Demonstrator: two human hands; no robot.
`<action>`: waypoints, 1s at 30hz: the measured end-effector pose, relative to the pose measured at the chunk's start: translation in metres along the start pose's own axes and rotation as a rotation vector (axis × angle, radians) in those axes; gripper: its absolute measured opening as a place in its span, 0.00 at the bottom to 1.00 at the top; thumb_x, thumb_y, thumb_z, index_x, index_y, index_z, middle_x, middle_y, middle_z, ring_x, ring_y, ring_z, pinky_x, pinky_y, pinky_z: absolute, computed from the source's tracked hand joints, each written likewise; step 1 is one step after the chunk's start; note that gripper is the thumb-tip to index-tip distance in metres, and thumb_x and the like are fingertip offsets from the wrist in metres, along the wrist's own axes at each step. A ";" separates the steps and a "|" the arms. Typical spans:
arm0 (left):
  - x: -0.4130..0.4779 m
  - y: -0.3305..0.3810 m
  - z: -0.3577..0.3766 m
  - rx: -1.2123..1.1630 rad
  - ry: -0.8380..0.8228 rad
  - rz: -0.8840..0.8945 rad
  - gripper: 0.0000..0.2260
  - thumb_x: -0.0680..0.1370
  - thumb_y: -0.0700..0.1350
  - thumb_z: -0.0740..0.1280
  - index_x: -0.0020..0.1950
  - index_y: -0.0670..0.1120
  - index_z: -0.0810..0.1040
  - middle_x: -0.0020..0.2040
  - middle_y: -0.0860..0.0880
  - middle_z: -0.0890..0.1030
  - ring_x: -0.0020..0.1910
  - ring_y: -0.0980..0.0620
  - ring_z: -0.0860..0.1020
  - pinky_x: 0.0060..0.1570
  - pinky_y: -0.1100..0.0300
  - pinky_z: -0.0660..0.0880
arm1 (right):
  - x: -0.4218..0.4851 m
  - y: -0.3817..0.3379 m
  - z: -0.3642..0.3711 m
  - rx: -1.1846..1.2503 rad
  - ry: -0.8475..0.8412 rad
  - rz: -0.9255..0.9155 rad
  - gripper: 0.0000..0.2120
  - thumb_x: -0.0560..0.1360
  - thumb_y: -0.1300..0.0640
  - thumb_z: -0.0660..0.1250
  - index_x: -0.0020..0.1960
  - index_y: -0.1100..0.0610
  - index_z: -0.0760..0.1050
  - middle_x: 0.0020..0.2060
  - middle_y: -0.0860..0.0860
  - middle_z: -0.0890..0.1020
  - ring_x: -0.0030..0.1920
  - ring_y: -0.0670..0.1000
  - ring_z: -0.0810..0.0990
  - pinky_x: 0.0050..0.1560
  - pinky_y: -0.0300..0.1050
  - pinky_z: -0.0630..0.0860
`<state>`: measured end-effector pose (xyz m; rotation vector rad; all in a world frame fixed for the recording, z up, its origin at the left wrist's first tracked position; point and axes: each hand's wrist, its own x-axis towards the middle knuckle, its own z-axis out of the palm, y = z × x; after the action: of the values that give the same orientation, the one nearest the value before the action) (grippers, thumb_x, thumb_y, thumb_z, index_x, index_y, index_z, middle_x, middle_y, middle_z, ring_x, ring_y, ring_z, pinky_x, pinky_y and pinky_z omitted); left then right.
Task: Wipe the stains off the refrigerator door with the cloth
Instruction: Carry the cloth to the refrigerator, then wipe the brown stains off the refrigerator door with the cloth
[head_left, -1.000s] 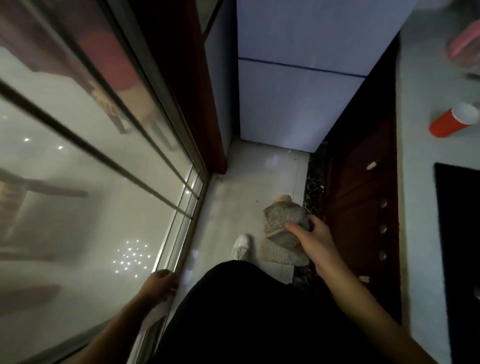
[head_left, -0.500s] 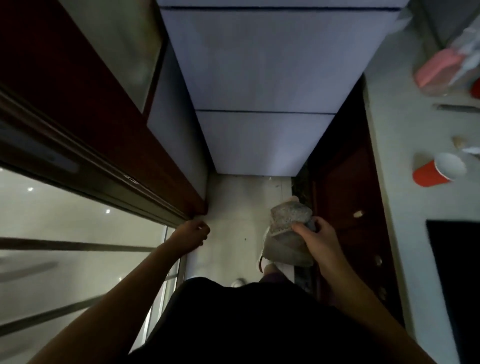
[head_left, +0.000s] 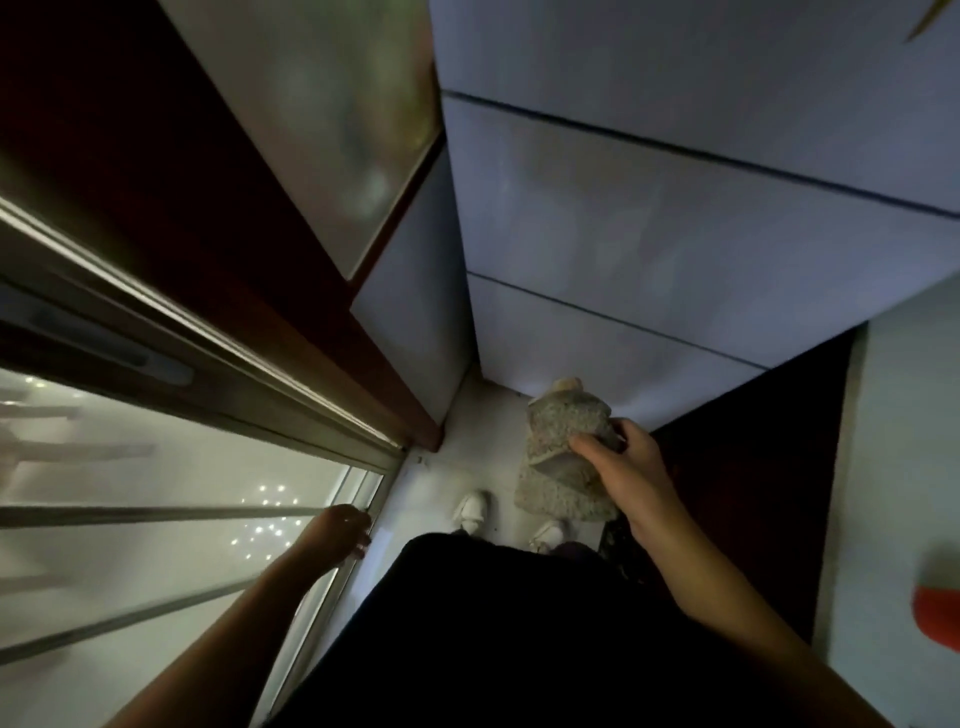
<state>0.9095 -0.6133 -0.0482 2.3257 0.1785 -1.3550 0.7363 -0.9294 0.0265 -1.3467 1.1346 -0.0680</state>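
Note:
The refrigerator door is a pale grey-white front with dark horizontal seams, filling the upper right of the head view. My right hand grips a speckled grey cloth that hangs folded below it, just short of the refrigerator's lowest panel. My left hand rests with loosely curled fingers at the edge of the glass sliding door's frame and holds nothing. Any stains on the door are too faint to make out in the dim light.
A glass sliding door with a metal frame runs along the left. Dark red wood panelling stands beside the refrigerator. A dark cabinet and pale countertop with a red cup lie on the right. My white shoes stand on the narrow pale floor.
The view has swung and come closer to the refrigerator, which now looms larger. My right hand keeps the cloth; my left hand has dropped from the door frame's corner to its lower edge.

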 end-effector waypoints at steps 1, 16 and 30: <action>0.003 0.012 -0.003 0.024 0.005 0.034 0.08 0.81 0.33 0.60 0.43 0.37 0.76 0.32 0.41 0.78 0.19 0.53 0.76 0.18 0.68 0.66 | 0.005 -0.007 0.000 -0.017 -0.006 -0.010 0.16 0.74 0.53 0.76 0.59 0.56 0.78 0.54 0.53 0.83 0.54 0.53 0.83 0.54 0.52 0.81; -0.180 0.390 -0.118 0.410 0.299 1.283 0.16 0.73 0.65 0.56 0.48 0.57 0.77 0.43 0.57 0.81 0.42 0.58 0.80 0.47 0.58 0.76 | -0.064 -0.294 -0.068 0.018 0.196 -0.754 0.09 0.74 0.60 0.76 0.50 0.53 0.78 0.45 0.53 0.86 0.44 0.48 0.85 0.41 0.43 0.83; -0.431 0.560 -0.270 0.099 1.287 2.064 0.14 0.81 0.53 0.58 0.61 0.50 0.77 0.57 0.52 0.80 0.54 0.51 0.78 0.49 0.53 0.77 | -0.200 -0.604 -0.135 -0.574 0.675 -1.573 0.13 0.73 0.53 0.76 0.53 0.49 0.75 0.47 0.46 0.82 0.48 0.46 0.81 0.47 0.46 0.79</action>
<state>1.0856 -0.9512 0.6052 1.5012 -1.4059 1.0618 0.8762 -1.0845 0.6426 -2.5562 0.2944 -1.5028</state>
